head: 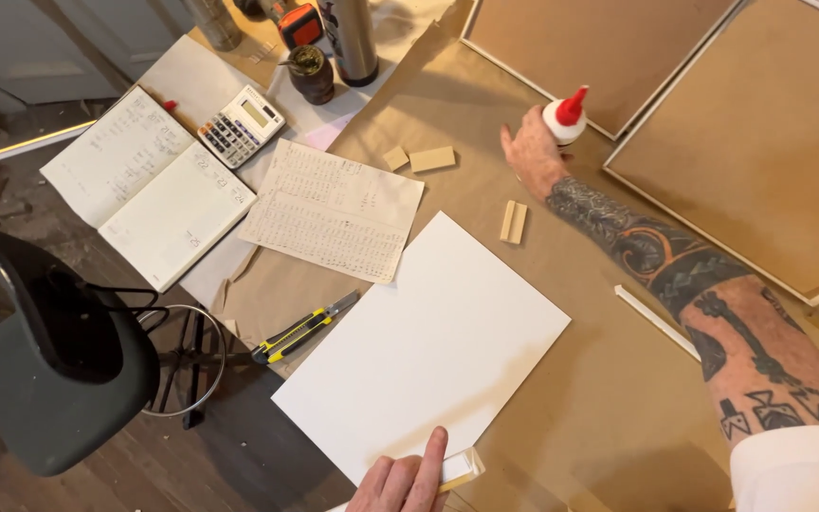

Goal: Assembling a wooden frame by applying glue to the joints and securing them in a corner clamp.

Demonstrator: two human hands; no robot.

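Observation:
My right hand point(531, 150) reaches far across the paper-covered table and grips a white glue bottle point(561, 120) with a red cap, standing next to a framed brown panel point(599, 47). My left hand point(408, 482) rests at the near edge, holding a short white moulding strip point(464, 466) against the corner of a large white board point(428, 343). Small wooden blocks point(431, 158) and another pair point(513, 222) lie between the board and the bottle.
A yellow utility knife point(300, 328) lies left of the board. A sheet of handwritten figures point(334, 210), an open notebook point(149, 185), a calculator point(241, 125), a jar point(312, 73) sit at the far left. A stool point(54, 360) stands beside the table. A second panel point(770, 142) lies right.

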